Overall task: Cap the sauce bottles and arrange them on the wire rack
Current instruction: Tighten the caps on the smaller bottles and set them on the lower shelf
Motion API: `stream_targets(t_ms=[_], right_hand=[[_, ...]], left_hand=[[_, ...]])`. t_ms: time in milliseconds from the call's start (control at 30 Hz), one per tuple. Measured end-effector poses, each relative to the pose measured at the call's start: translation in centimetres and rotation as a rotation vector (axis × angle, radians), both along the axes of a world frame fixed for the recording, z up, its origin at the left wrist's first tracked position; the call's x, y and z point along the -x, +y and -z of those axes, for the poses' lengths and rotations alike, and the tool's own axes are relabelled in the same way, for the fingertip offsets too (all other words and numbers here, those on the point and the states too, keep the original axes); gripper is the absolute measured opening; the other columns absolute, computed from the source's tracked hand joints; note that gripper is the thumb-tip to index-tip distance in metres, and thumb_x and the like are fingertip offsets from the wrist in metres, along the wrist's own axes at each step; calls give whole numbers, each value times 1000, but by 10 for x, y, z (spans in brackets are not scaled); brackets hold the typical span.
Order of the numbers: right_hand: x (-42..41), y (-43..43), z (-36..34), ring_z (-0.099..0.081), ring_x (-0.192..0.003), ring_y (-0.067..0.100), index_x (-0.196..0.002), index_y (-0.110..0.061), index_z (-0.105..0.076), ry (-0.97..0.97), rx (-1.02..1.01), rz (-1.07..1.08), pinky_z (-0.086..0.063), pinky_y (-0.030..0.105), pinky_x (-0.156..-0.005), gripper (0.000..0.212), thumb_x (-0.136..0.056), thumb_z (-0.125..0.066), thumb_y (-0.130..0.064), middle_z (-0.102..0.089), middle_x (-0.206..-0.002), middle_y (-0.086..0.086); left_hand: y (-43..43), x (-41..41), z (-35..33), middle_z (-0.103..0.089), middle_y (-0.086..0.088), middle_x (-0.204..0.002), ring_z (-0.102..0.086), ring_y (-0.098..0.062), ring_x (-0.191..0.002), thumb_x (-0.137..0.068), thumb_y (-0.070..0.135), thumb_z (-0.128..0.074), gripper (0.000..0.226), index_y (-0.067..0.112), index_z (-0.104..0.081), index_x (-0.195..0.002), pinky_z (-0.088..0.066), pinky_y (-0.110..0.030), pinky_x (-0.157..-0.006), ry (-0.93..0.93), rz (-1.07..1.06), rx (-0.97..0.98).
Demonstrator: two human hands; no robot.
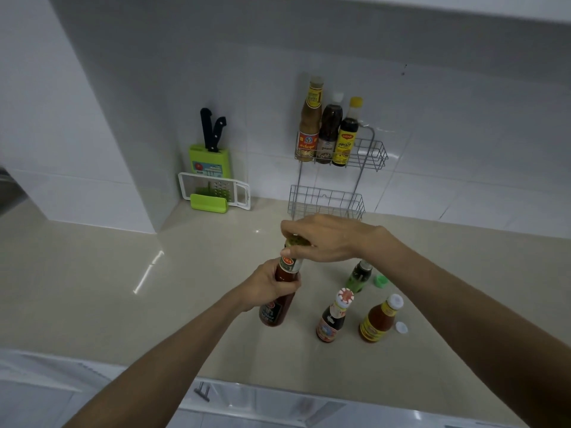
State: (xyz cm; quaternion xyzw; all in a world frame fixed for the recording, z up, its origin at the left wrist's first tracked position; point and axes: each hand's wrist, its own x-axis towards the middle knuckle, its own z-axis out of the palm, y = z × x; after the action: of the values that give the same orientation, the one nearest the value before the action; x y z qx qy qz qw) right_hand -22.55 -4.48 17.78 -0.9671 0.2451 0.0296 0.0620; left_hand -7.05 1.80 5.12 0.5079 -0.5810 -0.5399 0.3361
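My left hand (266,287) grips the body of a red chilli sauce bottle (278,304), held just above the counter. My right hand (321,239) closes over its green cap (296,242) at the neck. On the counter to the right stand a dark sauce bottle with a red-and-white cap (333,316), an orange sauce bottle with a white cap (378,319) and a small green bottle (358,276) with no cap. A loose green cap (380,280) and a loose white cap (401,327) lie nearby. The wire rack (369,156) on the wall holds three bottles on its upper shelf; its lower shelf (324,202) holds nothing.
A green knife block (210,159) with two black-handled knives and a white grater (216,193) stand in the corner to the left. The beige counter (123,288) ends at a front edge near me, with a drawer handle (202,392) below.
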Motion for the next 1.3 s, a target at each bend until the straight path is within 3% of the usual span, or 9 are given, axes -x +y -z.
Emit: stream_targets(t_ms=[167, 400, 567, 667, 867, 1033, 1100, 1167, 1300], right_hand=[[6, -15, 14, -38, -44, 21, -86, -16, -42, -51, 497, -139, -19, 25, -44, 33, -95, -23, -42, -54, -54, 3], [-4, -18, 31, -58, -59, 30, -90, -14, -50, -143, 394, 302, -39, 32, -54, 29, -96, -30, -33, -63, -67, 9], [25, -49, 17, -50, -48, 23, -95, -18, -32, -91, 457, -259, -36, 27, -42, 43, -95, -19, -59, -58, -65, 3], [27, -61, 16, -50, -42, 24, -93, -15, -34, -51, 509, -354, -32, 24, -39, 38, -95, -24, -51, -58, -58, 4], [11, -44, 47, -52, -38, 28, -87, -16, -40, -222, 450, 87, -32, 25, -43, 24, -87, -26, -36, -58, -49, 8], [-19, -36, 52, -64, -74, 33, -100, -10, -56, -185, 269, 601, -34, 32, -57, 28, -93, -36, -28, -68, -81, 12], [-26, -43, 54, -62, -85, 33, -111, -10, -53, -53, 270, 617, -35, 35, -59, 28, -94, -40, -26, -64, -98, 12], [-29, -52, 49, -59, -93, 34, -122, -13, -48, -27, 164, 653, -39, 37, -63, 37, -94, -45, -37, -59, -106, 13], [-32, -64, 30, -59, -82, 31, -97, -13, -57, -314, -10, 756, -44, 33, -65, 37, -86, -46, -46, -62, -83, 10]], left_hand=[[-11, 10, -13, -64, -6, -87, -60, -15, -81, -78, 6, -65, 11, 10, -62, -88, -49, -27, -78, 50, 103, -4], [-27, 42, -3, -59, 3, -66, -54, -10, -61, -73, 4, -69, 20, 19, -56, -75, -45, -25, -61, -12, -352, 52], [-42, 21, -15, -63, -4, -83, -59, -13, -80, -79, 3, -65, 12, 7, -62, -90, -48, -26, -78, 28, 126, 8], [-49, 22, -25, -63, -7, -86, -59, -16, -82, -80, -4, -62, 12, 5, -63, -88, -48, -24, -78, 7, 247, 4], [-56, 26, -2, -64, 2, -73, -59, -12, -71, -72, -1, -66, 14, 8, -63, -81, -48, -27, -70, 2, -26, 23], [-61, 38, 4, -60, 7, -63, -55, -5, -59, -71, -2, -70, 25, 19, -55, -71, -42, -16, -56, -68, -309, 37], [-65, 43, 2, -60, 12, -62, -55, 1, -55, -72, 0, -71, 29, 24, -53, -71, -40, -9, -51, -107, -396, 103], [-70, 44, 2, -63, 13, -69, -58, 2, -61, -74, 4, -72, 25, 22, -57, -82, -42, -7, -53, -90, -474, 152], [-84, 25, -1, -69, 2, -88, -66, -17, -83, -75, 12, -73, 33, 22, -56, -102, -50, -15, -71, -23, -321, 137]])
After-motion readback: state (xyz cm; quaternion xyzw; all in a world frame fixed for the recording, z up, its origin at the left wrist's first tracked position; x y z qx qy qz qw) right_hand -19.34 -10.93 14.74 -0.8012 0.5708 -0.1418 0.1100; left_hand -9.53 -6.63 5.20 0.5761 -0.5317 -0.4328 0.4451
